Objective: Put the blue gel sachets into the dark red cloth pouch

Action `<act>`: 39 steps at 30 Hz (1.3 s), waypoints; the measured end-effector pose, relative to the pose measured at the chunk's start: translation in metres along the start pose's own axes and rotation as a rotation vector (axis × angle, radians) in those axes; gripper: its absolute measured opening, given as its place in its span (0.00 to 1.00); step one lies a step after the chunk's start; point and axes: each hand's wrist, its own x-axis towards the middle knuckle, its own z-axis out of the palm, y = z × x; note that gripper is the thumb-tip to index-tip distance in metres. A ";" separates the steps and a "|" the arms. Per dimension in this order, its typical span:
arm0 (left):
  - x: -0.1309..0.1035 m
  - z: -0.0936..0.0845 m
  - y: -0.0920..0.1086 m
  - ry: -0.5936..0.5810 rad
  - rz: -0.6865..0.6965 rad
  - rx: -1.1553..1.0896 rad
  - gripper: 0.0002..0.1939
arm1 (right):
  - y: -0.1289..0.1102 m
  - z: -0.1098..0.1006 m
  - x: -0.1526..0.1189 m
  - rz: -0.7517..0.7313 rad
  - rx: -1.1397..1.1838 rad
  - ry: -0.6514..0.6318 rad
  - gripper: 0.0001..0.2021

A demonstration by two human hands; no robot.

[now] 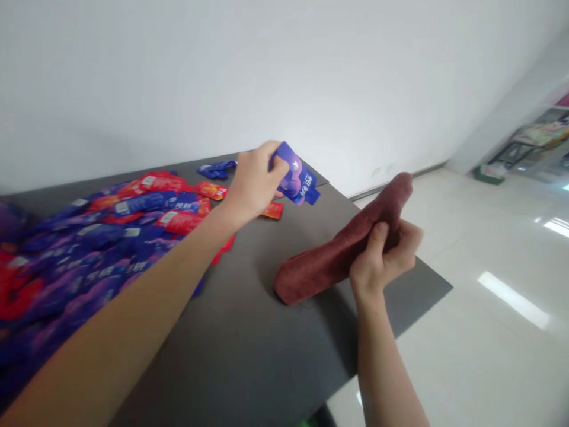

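Raised over the back of the grey table (249,332), my left hand (258,178) pinches a blue-purple packet (296,175) with white lettering by its upper left side. My right hand (384,255) is wrapped round a long reddish-brown cloth item (329,261), its thumb on top. The cloth item slants from upper right to lower left, and its lower left end is at the table surface. A large pile of blue and red packets (128,231) covers the left of the table, partly behind my left forearm.
A small orange packet (272,210) and a crumpled blue packet (216,169) lie near the back of the table. A white wall (267,71) rises behind. Glossy floor (484,332) and a distant shelf (537,133) show at the right.
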 end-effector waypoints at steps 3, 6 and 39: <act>-0.071 -0.041 0.007 0.167 -0.197 -0.286 0.18 | 0.001 0.003 0.000 0.007 0.010 -0.061 0.12; -0.163 -0.051 -0.006 0.141 -0.484 -0.185 0.20 | -0.005 0.006 -0.006 -0.041 0.025 -0.175 0.12; -0.310 -0.030 -0.031 -0.341 0.148 0.479 0.29 | -0.102 -0.040 -0.025 -0.490 0.344 -0.961 0.03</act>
